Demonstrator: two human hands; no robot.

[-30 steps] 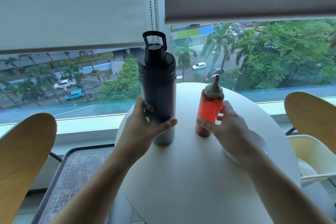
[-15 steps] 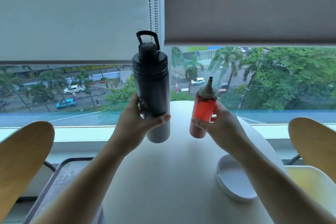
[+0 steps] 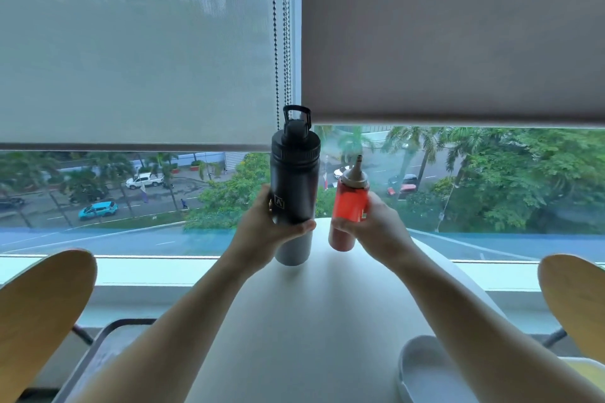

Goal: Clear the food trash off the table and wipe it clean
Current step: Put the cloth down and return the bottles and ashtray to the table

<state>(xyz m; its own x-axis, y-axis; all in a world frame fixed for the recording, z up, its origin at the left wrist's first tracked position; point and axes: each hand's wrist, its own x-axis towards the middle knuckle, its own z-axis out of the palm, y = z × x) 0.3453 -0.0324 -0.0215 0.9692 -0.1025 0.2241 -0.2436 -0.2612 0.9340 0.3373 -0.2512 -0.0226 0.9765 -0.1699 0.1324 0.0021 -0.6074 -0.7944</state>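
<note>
Left hand [image 3: 262,232] grips the black flask [image 3: 294,186] around its lower body, thumb wrapped across the front, fingers behind. Flask upright, loop-handled cap on top, pale base showing below the thumb. The base appears to sit at or just above the far part of the white round table [image 3: 311,321]; contact cannot be confirmed from this angle.

Right hand [image 3: 376,229] grips the red squeeze bottle [image 3: 348,209] at mid-body, thumb in front, fingers curled behind. Bottle upright with a slight lean, grey nozzle cap up. Its bottom edge also lies at the far table rim, contact uncertain.

The two held items stand just beside each other, flask to the left of the bottle, a narrow gap between them.

Below the right forearm, near the table's right edge: a white shallow dish [image 3: 422,370]. Wooden chair backs [image 3: 42,304] flank both forearms. Ahead of both grips: window, roller blinds [image 3: 131,42] partly lowered, bead chain [image 3: 278,26] hanging above the flask.
</note>
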